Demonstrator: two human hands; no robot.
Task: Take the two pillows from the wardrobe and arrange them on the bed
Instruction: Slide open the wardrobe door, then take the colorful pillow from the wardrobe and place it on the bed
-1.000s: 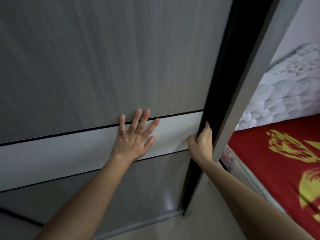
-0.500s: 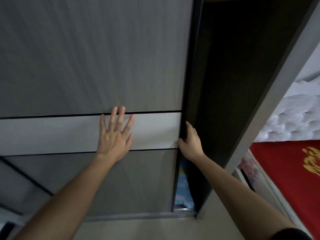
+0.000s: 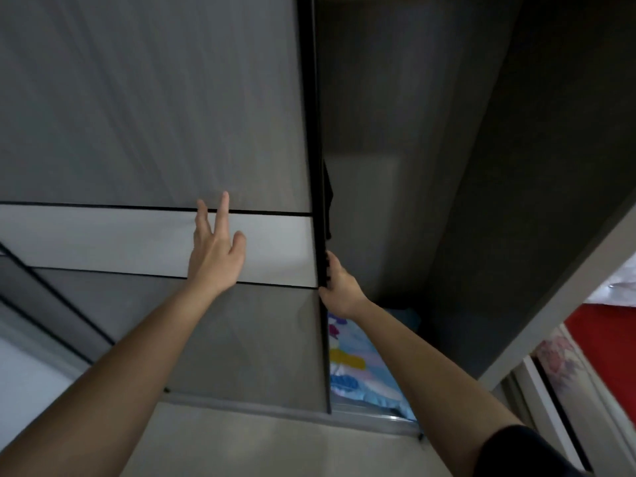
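- One grey wood-grain sliding wardrobe door (image 3: 155,115) fills the left half of the view, crossed by one pale horizontal band (image 3: 103,239) edged with two thin black lines.
- One left hand (image 3: 215,249) lies against that band, fingers spread and loose, two fingertips reaching up over the upper black line; it holds nothing.
- One black vertical door edge (image 3: 318,166) runs down the right side of the door.
- One right hand (image 3: 339,287) is closed around that black edge just below the pale band, thumb on the near face and fingers tucked behind it.
- One dark open wardrobe compartment (image 3: 430,166) lies to the right of the edge, with a dim grey back wall.
- One light blue pillow with a colourful cartoon print (image 3: 351,366) lies at the bottom of that compartment, partly behind the door and under the right forearm; whether a second pillow lies with it I cannot tell.
- One grey wardrobe side panel (image 3: 557,304) slants up at the right.
- One bed with a red cover (image 3: 605,335) shows at the far right edge.
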